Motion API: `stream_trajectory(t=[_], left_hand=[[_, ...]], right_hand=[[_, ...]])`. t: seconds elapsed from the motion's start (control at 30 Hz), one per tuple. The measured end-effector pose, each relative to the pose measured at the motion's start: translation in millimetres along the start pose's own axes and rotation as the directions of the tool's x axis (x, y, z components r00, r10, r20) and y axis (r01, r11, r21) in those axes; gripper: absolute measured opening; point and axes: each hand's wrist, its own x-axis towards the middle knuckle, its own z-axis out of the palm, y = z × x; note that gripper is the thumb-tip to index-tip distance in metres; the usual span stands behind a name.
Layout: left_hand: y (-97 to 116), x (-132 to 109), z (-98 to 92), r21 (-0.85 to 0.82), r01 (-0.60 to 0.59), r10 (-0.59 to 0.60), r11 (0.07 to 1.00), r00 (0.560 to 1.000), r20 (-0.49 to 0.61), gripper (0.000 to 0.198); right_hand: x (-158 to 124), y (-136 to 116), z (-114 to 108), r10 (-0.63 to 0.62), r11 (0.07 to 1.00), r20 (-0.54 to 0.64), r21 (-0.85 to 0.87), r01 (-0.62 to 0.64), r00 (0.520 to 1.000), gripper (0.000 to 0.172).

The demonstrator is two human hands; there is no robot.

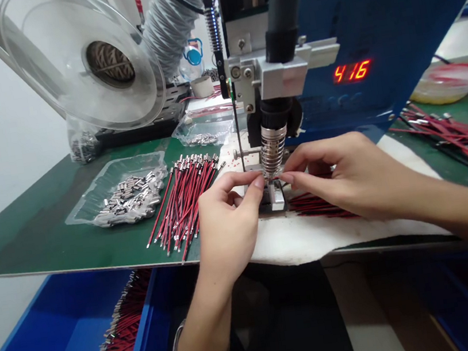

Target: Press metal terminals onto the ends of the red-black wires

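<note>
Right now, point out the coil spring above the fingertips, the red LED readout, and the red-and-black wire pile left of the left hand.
Coil spring point(272, 148): head view, middle of its coils.
Red LED readout point(350, 72): head view, middle digit.
Red-and-black wire pile point(186, 199): head view, mid-pile.

shows shiny metal on the loose connectors point(132, 196) and coiled spring point(273, 145), smooth plastic on the wires point(185, 202), glossy clear plastic on the tray point(83, 207) and reel point(47, 68), a matt white sheet point(308, 241).
</note>
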Motion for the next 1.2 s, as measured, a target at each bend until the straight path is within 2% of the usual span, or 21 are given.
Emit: stream_trajectory(t=[1.2], left_hand=[[0.2,-1.6,-1.1,-0.013,0.020,-0.020,1.000,1.000,0.014,0.013]], right_hand=[[-0.5,1.0,0.2,-0.020,1.000,0.002,-0.021,0.020,1.000,0.024]])
